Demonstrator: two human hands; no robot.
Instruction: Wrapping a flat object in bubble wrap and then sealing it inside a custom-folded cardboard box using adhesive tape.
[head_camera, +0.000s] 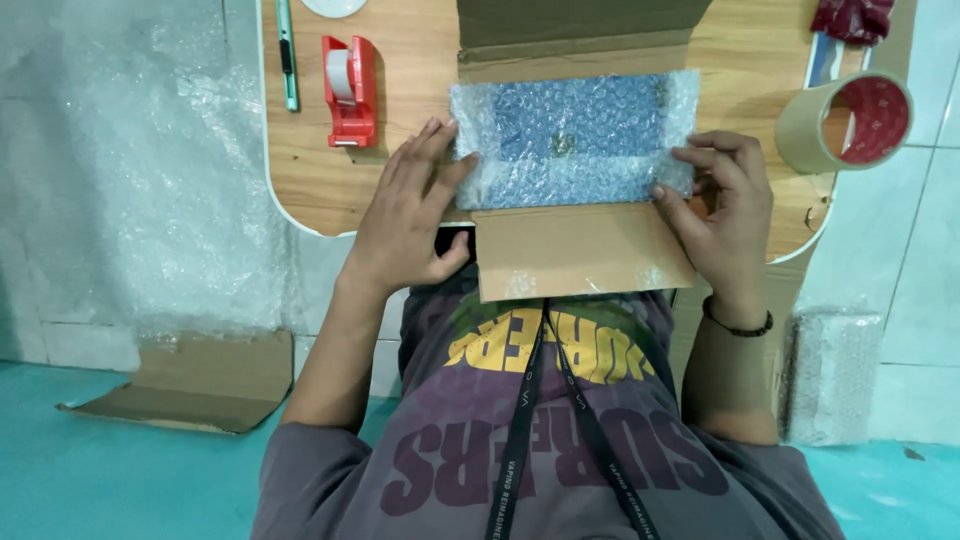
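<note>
A blue item wrapped in clear bubble wrap lies in an open brown cardboard box at the frame's centre, on the light wooden table. The left hand rests flat at the wrap's left edge, and the right hand is at its right edge. A red tape dispenser sits upper left, with a green utility knife further left. A roll of brown packing tape stands upper right.
</note>
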